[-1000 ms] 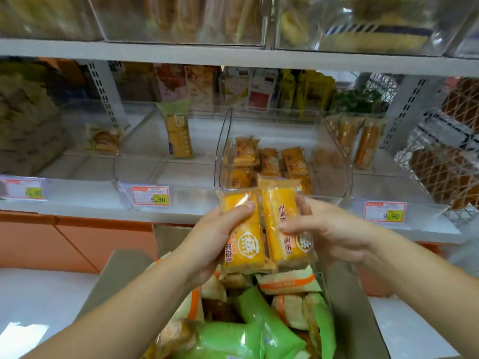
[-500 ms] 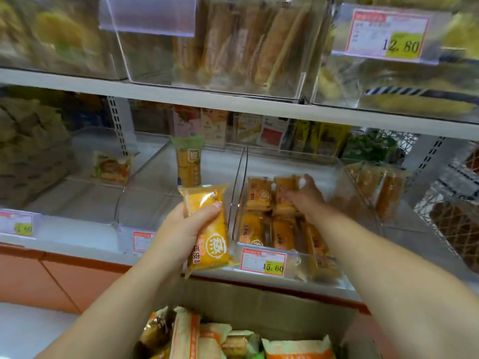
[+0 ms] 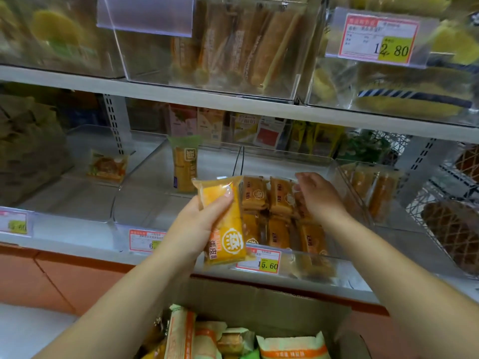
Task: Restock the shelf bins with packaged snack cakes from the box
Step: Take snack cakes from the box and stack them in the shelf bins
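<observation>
On the left of the middle shelf, a clear bin holds 1 small wrapped snack [image 3: 107, 165] lying near its back. The bin to its right has 1 green-topped cake package [image 3: 185, 167] standing upright and a red-framed price tag [image 3: 145, 240] on its front lip.

The left hand [image 3: 194, 226] grips a yellow snack cake [image 3: 224, 229] around its upper half. The thumb lies across the front of the wrapper and the fingers are curled behind. The packet hangs tilted in front of the wall between that bin and the next.

The next clear bin [image 3: 285, 154] holds rows of matching yellow cakes [image 3: 280, 203] and has a 15.60 tag [image 3: 259, 260] on its front. The right hand [image 3: 321, 196] hovers over the bin's right-hand row, fingers loose and slightly curled, holding nothing. I cannot tell whether the fingertips touch the cakes.

Below, the open cardboard box [image 3: 259, 299] sits in front of the shelf, with orange-, white- and green-wrapped packets [image 3: 290, 345] inside. At the right of the upper shelf, a 12.80 tag [image 3: 375, 38] hangs on a bin front.
</observation>
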`<move>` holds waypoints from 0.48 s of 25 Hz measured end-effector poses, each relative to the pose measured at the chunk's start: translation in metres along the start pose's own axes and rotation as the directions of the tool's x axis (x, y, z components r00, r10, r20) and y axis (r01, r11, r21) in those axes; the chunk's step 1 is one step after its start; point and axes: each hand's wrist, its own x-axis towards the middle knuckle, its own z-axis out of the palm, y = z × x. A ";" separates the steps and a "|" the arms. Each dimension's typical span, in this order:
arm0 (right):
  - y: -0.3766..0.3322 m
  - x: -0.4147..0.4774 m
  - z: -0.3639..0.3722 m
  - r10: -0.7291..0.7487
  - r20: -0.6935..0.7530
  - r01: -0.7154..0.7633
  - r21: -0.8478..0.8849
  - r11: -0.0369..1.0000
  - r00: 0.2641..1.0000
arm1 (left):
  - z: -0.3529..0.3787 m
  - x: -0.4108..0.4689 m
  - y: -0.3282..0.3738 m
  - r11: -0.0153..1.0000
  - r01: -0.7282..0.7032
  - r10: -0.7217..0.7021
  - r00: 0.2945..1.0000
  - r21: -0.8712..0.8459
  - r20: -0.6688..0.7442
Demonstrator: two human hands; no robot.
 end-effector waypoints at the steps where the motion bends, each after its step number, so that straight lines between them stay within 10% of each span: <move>1: -0.011 -0.022 -0.003 -0.066 0.042 0.061 0.095 0.994 0.997 | 0.006 0.000 0.002 1.000 -0.017 0.017 1.000 -0.005 -0.003; 6: -0.048 -0.101 0.003 -0.271 0.465 0.152 0.278 0.948 0.843 | 0.034 0.000 0.009 0.999 -0.041 0.042 0.999 0.035 -0.030; 12: -0.016 -0.057 -0.011 -0.042 0.149 0.000 0.275 0.961 0.988 | 0.017 0.005 0.002 0.733 -0.225 0.300 0.954 0.642 -0.008</move>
